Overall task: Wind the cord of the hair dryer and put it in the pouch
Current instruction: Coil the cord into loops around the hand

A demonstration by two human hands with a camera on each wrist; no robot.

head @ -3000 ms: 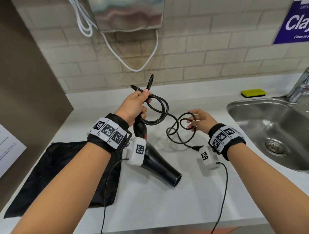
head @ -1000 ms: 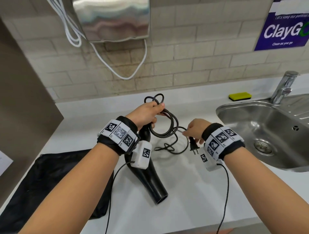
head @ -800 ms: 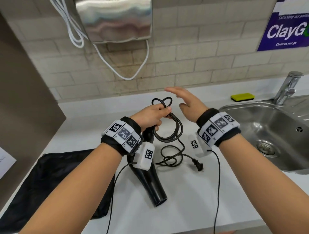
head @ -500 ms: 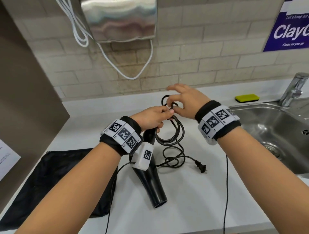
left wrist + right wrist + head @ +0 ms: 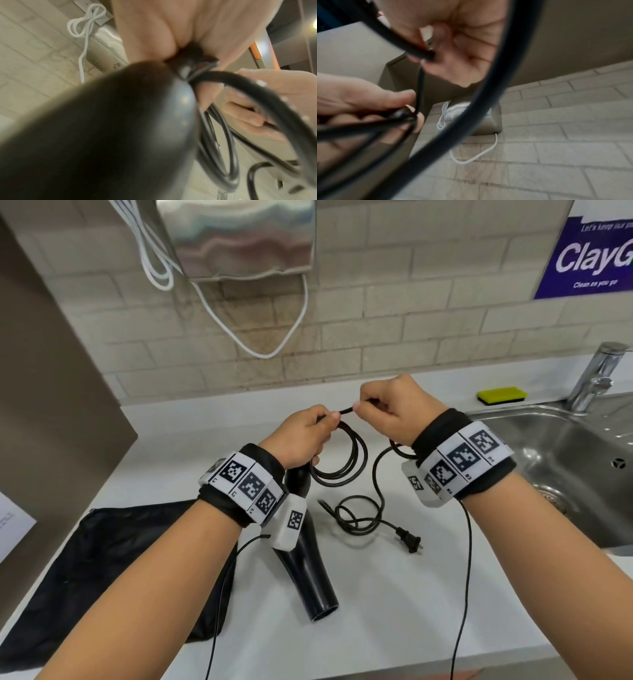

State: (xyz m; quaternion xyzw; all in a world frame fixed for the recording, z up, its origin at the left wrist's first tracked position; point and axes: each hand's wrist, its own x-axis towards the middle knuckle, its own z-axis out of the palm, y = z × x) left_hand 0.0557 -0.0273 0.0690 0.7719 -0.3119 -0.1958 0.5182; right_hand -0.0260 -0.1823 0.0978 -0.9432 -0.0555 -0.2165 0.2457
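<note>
Hair dryer, glossy black plastic with a tapered barrel (image 5: 305,573), hangs nozzle-down over a white countertop (image 5: 376,611), its open nozzle near or touching the surface. Largest nearby is a stainless steel sink (image 5: 565,453) at the right with a chrome tap (image 5: 596,374). On the brick-tiled wall above hangs a shiny metal dispenser (image 5: 239,234) with a looped white cable (image 5: 260,350), and at upper right a purple sign (image 5: 589,258) reads "ClayG", cut off by the frame, with "Clean as you go" beneath. A flat black fabric pouch (image 5: 102,556) lies on the counter at the left, just beside the dryer.

The left hand (image 5: 298,436) has its fingers curled around the dryer's handle together with several round loops of the thin black power cord (image 5: 346,463). The right hand (image 5: 397,412), close beside it, pinches a short stretch of cord between thumb and forefinger. From there the cord drops in a loose tangle onto the counter, ending in a black two-pin plug (image 5: 409,541). A yellow-and-green sponge (image 5: 501,395) sits behind the sink. Both wrists wear black bands with white square-patterned tags.
</note>
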